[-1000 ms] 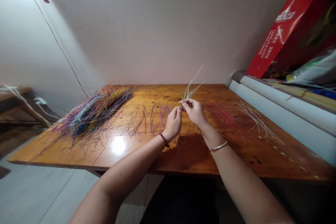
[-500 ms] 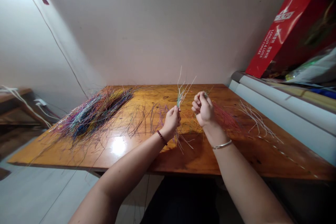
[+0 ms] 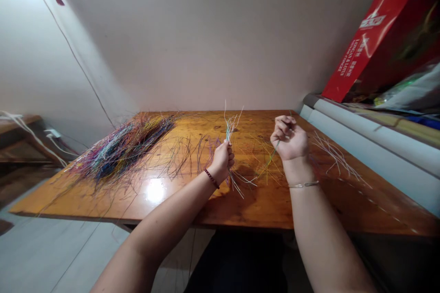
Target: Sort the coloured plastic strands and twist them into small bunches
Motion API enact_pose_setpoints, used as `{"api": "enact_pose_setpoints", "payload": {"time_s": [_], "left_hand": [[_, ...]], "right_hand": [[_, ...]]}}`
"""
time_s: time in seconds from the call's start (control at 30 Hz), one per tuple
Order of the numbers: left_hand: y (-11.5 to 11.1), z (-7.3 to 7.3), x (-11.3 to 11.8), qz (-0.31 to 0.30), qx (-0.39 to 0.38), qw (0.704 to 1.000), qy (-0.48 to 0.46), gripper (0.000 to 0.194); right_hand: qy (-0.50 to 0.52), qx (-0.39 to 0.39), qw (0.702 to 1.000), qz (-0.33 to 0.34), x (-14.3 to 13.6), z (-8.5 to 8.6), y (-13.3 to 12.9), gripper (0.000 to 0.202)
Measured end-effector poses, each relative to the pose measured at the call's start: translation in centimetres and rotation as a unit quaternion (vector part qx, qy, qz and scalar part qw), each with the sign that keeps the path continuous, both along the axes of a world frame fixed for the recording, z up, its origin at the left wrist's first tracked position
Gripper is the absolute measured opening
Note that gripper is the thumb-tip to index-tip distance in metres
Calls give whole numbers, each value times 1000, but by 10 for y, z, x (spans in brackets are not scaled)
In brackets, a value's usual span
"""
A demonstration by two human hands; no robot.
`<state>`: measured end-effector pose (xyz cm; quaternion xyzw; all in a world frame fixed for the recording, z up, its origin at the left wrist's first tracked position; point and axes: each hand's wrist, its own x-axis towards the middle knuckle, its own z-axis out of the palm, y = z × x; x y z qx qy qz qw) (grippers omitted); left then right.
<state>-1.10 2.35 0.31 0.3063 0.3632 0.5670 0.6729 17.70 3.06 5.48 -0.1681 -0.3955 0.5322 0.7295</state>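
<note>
My left hand (image 3: 222, 159) is closed around a small bundle of thin white and teal wires (image 3: 231, 128). Their loose ends fan out above the fist and hang below it. To the right, my right hand (image 3: 291, 138) is raised over the table with its fingers curled in a pinch. A thin green wire (image 3: 276, 150) shows just below those fingers, and a short green end sticks up above them. Yellow and orange wires (image 3: 264, 161) lie on the wooden table (image 3: 206, 213) between the hands.
A large heap of multicoloured wires (image 3: 127, 146) covers the table's left part. Thin dark and purple wires (image 3: 182, 158) lie beside it. White wires (image 3: 338, 158) are at the right. Long rolls (image 3: 374, 142) and a red box (image 3: 373, 41) line the right side.
My right hand has moved right, away from the left, with the thin green wire in its fingers. My left hand has shifted slightly left and down with its bundle.
</note>
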Motion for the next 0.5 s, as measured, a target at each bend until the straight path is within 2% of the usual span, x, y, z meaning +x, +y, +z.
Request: {"api": "enact_pose_setpoints", "payload": {"time_s": [0.1, 0.2, 0.33, 0.5], "left_hand": [[1, 1, -2, 1, -15, 1000, -15, 28], [0, 3, -2, 0, -12, 1000, -14, 30], [-1, 4, -2, -2, 3, 1000, -11, 28], [1, 1, -1, 3, 31, 999, 22, 28]], "right_hand": [[11, 18, 1000, -11, 0, 0, -3, 21], [13, 17, 999, 47, -6, 0, -6, 19], [-44, -27, 991, 120, -16, 2, -7, 19], [-114, -74, 980, 148, -24, 3, -5, 19]]}}
